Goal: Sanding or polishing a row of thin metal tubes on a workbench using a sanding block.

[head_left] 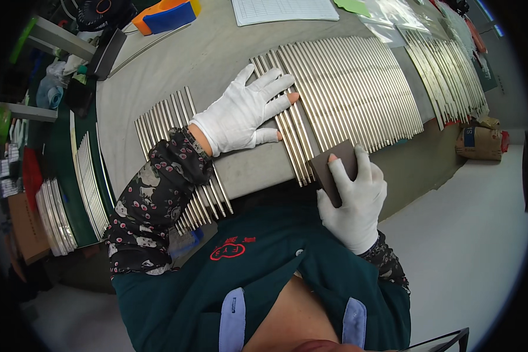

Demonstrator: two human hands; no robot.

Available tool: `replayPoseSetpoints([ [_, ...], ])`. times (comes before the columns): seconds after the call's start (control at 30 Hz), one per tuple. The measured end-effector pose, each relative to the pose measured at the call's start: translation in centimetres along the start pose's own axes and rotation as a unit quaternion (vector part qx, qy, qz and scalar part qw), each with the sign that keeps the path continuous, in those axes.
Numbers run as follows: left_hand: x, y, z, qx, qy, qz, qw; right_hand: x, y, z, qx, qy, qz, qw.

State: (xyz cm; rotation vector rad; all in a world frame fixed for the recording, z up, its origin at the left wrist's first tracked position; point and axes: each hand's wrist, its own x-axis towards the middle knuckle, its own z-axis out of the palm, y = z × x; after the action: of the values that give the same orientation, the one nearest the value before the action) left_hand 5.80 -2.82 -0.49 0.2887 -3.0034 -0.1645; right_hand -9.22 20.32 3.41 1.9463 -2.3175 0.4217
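Note:
My left hand (237, 111), in a white glove with some bare fingertips, reaches across the table from the left. Its fingers are spread flat, and their tips rest on a few shiny metal rods (299, 149) at the left side of a wide row of rods (358, 88). In my right hand (355, 202), gloved the same way, is a flat grey-brown rectangular pad (332, 176), gripped between thumb and fingers. The pad lies against the near ends of the rods. Its underside is hidden.
More rods (164, 117) lie under my left forearm, their near ends past the table edge. Another bundle of rods (446, 76) is at the far right. At the back are a ruled paper sheet (284, 10) and an orange and blue holder (169, 16). Further rods (88, 182) stand left.

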Motion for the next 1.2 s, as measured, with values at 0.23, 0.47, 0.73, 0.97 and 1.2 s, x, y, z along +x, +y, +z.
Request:
replayPoseSetpoints([
  [0.23,0.3,0.2,0.0,-0.012,0.001,0.003,1.000,5.3,-1.1,1.3,-0.068,0.002,-0.012,0.998],
  [0.47,0.4,0.2,-0.2,-0.019,-0.009,-0.001,1.000,1.6,-0.4,-0.4,-0.070,-0.027,-0.028,0.997],
  [0.73,0.3,0.1,-0.4,-0.017,-0.016,0.000,1.000,-0.2,0.3,-1.1,-0.021,-0.024,-0.015,0.999],
  [0.97,0.2,0.1,-0.2,-0.020,-0.009,0.006,1.000,-0.1,-1.2,-1.2,-0.007,-0.030,0.003,1.000],
  [1.2,0.1,0.1,0.0,-0.024,0.005,0.014,1.000,4.2,-2.0,1.0,-0.056,-0.006,-0.010,0.998],
])
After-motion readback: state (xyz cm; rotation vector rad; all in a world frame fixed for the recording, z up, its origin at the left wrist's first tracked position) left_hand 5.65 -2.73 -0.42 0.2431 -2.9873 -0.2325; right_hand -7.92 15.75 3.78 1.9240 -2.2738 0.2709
